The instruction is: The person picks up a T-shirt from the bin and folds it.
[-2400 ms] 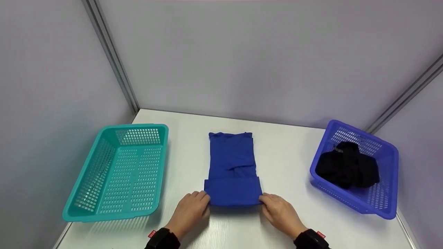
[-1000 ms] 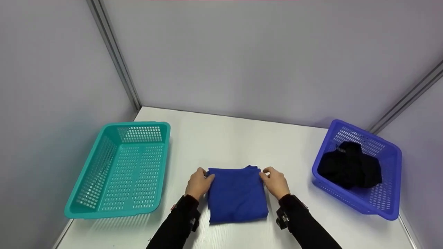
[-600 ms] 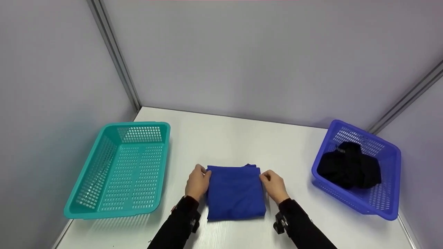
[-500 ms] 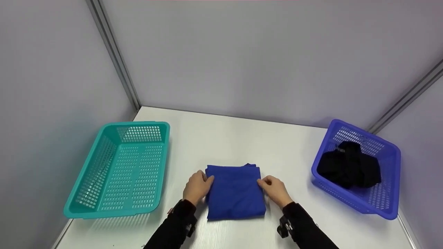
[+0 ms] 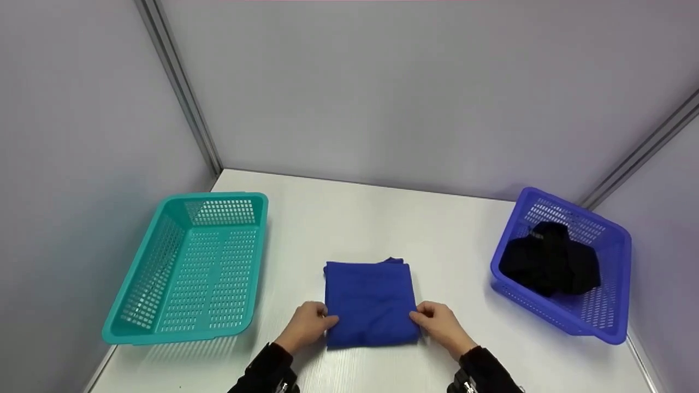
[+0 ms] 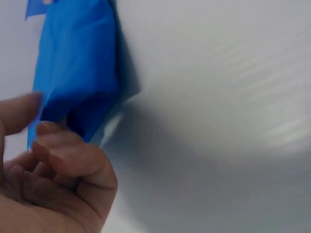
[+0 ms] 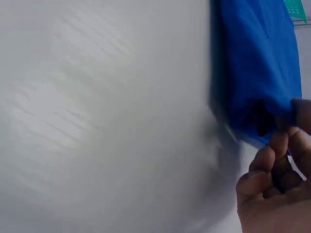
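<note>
A blue garment [image 5: 371,303], folded into a rough square, lies on the white table in front of me. My left hand [image 5: 307,324] pinches its left edge near the front corner, thumb on top; in the left wrist view the thumb [image 6: 22,111] is blurred beside the blue cloth [image 6: 77,53]. On the opposite edge, my right hand [image 5: 442,326] pinches the fold between thumb and curled fingers. The right wrist view shows the layered cloth [image 7: 262,63] bulging open at that side, with the fingertips under it.
A teal perforated basket [image 5: 256,262] with nothing in it stands at the left. At the right is a blue-violet basket [image 5: 620,284] holding a crumpled black cloth item [image 5: 549,259]. Grey panels [image 5: 382,98] wall in the white table [image 5: 349,218] behind and at the sides.
The long garment was folded toward me into a square. Since then both hands have slid along its side edges from the far corners to the near ones.
</note>
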